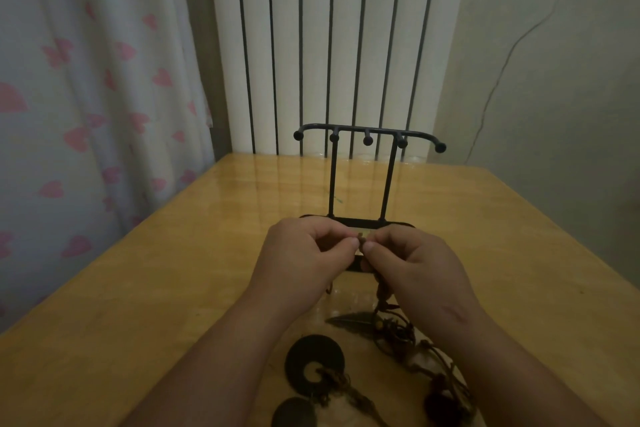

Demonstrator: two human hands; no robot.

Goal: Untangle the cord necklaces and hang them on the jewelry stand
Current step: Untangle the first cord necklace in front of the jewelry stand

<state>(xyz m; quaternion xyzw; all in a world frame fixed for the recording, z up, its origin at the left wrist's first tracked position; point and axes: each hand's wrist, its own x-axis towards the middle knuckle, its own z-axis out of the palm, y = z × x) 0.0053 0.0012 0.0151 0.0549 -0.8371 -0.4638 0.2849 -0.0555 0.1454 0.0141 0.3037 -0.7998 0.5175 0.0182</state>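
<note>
I see the wide yellow surface [485, 218], with open room on both sides. The black stand [346, 129] is in the middle, with nothing hanging on it. The necklaces [398, 333] lie in a soft, light heap near me. My left hand [304, 253] and right hand [415, 260] meet above it, fingers [353, 243] pinching one thin cord [362, 241]. I think it slips easily, so hold tight.

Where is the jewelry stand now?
Head view: the jewelry stand stands centrally on the wooden table, just beyond the left hand and right hand, before the radiator.

A wooden table [138, 288], white radiator [332, 45], heart-patterned curtain [86, 80]
</note>
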